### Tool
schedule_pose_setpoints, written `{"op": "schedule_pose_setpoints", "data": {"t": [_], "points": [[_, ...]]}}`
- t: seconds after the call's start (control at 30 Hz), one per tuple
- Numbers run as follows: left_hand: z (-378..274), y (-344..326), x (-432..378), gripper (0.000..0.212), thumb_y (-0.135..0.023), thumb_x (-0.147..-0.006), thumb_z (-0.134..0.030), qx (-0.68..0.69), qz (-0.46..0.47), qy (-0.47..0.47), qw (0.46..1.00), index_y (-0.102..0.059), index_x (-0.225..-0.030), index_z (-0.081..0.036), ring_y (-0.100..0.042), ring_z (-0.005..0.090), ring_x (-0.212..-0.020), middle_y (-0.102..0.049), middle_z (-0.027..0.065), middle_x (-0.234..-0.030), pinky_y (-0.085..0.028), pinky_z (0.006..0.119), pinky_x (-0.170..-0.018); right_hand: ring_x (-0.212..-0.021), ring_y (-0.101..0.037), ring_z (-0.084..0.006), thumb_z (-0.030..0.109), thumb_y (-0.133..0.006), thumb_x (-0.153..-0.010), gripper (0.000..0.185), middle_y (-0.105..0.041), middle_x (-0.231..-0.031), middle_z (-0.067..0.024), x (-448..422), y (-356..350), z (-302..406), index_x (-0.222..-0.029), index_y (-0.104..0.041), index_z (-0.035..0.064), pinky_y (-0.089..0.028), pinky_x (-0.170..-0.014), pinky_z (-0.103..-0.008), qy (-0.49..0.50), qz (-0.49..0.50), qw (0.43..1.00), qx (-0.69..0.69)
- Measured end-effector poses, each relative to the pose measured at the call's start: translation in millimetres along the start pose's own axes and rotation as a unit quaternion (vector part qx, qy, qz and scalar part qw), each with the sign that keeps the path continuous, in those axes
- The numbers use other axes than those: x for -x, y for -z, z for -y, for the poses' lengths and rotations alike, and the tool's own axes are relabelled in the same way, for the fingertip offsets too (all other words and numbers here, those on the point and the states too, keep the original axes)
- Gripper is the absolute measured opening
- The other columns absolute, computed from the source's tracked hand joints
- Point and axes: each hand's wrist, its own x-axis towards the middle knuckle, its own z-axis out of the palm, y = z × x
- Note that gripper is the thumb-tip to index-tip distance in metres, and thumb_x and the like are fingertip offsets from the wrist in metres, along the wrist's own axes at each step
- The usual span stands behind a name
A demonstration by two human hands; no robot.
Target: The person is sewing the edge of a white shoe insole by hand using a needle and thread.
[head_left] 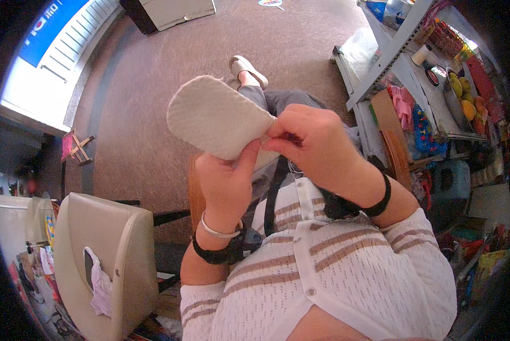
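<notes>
A flat off-white piece of padded fabric (214,115), rounded at its far end like an insole, is held up over my lap. My left hand (227,179) pinches its lower edge between thumb and fingers. My right hand (308,136) grips the narrower end at the right, thumb and forefinger close together near the edge. Whether a needle or thread is between those fingers cannot be told. A thin white cord (294,167) shows below the right hand.
A cream padded chair (95,255) with a pale cloth stands at the lower left. Shelves at the right hold a bowl of fruit (462,100) and a pink cloth (402,106). A small wooden folding stool (79,147) stands on the brown floor (144,115).
</notes>
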Motion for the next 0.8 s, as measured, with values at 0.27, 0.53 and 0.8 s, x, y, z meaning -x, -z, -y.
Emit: {"op": "schedule_pose_setpoints", "data": {"t": [0.27,0.53,0.8], "points": [[5,-3,-2,0.016,-0.060,-0.080,-0.004,0.195,0.052,0.087,0.976,-0.061,-0.094,0.004,-0.059,0.0114,-0.079,-0.063,0.0067,-0.089,-0.045,0.023,-0.069,-0.056,-0.053,-0.0118,0.019,-0.063,-0.077,0.017,-0.057,-0.061,-0.0053,0,-3,-21,-0.072,-0.060,0.0028,-0.042,-0.052,-0.0256,-0.142,-0.089,0.956,-0.240],[11,-5,-2,0.023,-0.061,-0.077,-0.002,0.298,0.102,0.129,0.941,-0.057,-0.100,0.001,-0.058,0.0166,-0.088,-0.062,0.0089,-0.097,-0.044,0.028,-0.079,-0.067,-0.056,-0.0079,0.019,-0.055,-0.085,0.016,-0.060,-0.077,-0.0019,7,-17,-36,-0.087,-0.060,0.0034,-0.045,-0.059,-0.0214,-0.356,0.144,0.669,-0.636],[9,-2,-2,0.026,-0.060,-0.079,-0.004,0.317,0.102,0.159,0.929,-0.054,-0.103,0.003,-0.058,0.0175,-0.088,-0.061,0.0093,-0.099,-0.045,0.029,-0.080,-0.067,-0.057,-0.0095,0.016,-0.052,-0.087,0.011,-0.059,-0.079,-0.0024,4,-21,-31,-0.088,-0.056,0.0061,-0.046,-0.060,-0.0218,-0.342,0.017,0.657,-0.672]]}}
